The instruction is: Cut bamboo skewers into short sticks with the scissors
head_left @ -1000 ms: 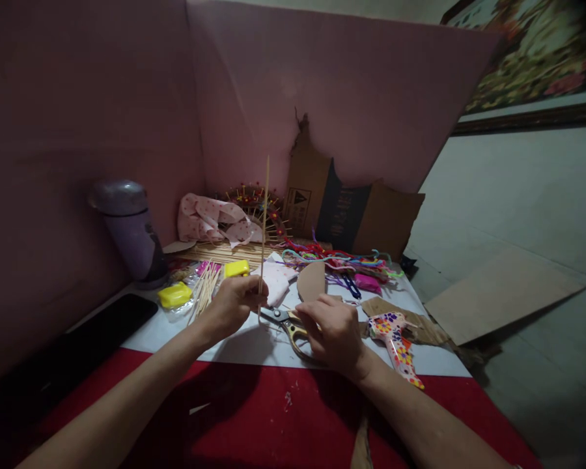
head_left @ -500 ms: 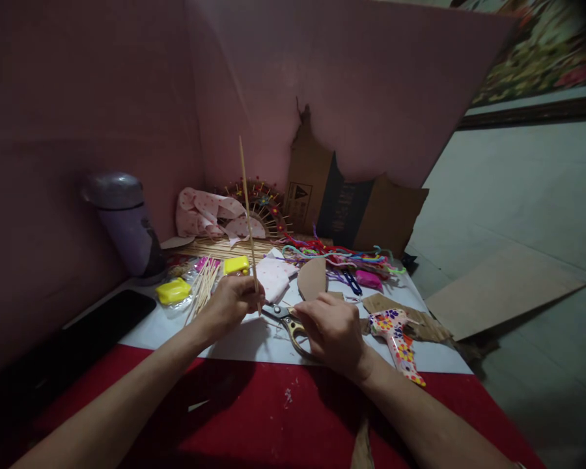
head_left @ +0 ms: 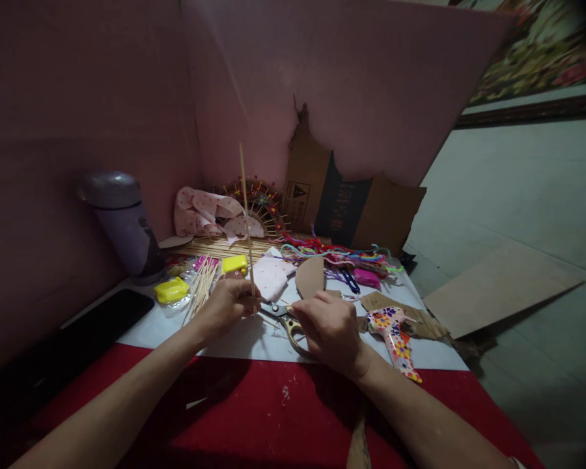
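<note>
My left hand (head_left: 229, 303) is closed around a long bamboo skewer (head_left: 247, 215), which stands almost upright with its lower end just below my fingers. To the right, my right hand (head_left: 329, 329) grips the scissors (head_left: 292, 329) by their brass-coloured handles. The blades point left, and their tips reach the skewer's lower end beside my left fingers; part of them is hidden there. Behind the hands lie a folded white dotted cloth (head_left: 272, 275) and a rounded piece of cardboard (head_left: 311, 277). Short sticks (head_left: 202, 283) lie in a bundle left of my left hand.
A flower-patterned glue gun (head_left: 393, 339) lies right of my right hand by cardboard strips. Yellow packets (head_left: 172, 290), a black phone (head_left: 107, 322) and a purple bottle (head_left: 122, 228) are at left. Behind are colourful pipe cleaners (head_left: 332, 249), a stick-and-bead fan shape (head_left: 268, 205) and upright cardboard (head_left: 351, 202).
The view has shifted very slightly. The skewer and my left hand have moved a little left; both hands keep their grip.
</note>
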A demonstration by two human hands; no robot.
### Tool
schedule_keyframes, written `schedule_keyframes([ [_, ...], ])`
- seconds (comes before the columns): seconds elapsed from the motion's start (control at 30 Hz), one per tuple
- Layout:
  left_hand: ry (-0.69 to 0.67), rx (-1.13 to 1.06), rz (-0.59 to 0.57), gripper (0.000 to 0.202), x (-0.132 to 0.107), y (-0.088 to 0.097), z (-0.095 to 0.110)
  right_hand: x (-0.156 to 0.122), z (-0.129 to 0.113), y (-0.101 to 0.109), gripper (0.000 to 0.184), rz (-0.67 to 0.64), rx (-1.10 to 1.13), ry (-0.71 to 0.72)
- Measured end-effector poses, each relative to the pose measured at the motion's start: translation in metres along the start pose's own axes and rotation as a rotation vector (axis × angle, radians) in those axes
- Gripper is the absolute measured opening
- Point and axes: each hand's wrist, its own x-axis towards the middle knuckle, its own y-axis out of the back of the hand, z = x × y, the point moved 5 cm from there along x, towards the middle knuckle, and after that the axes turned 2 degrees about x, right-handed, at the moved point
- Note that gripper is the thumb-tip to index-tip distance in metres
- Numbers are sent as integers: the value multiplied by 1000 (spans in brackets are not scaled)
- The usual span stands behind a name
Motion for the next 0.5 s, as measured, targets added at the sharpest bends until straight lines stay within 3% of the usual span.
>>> schedule_keyframes([
  [0.13,111,-88,-8,8,1,1,5,-1,0,-1,21,-3,26,-6],
  [0.2,195,-203,-20,16,1,2,14,-1,2,-3,19,3,120,-76],
  [0.37,230,-411,-93,18,7,-2,44,-4,17,-17,21,-56,663,-507],
  [0.5,272,-471,-185,16,17,-18,52,-4,15,-21,21,-121,993,-583],
])
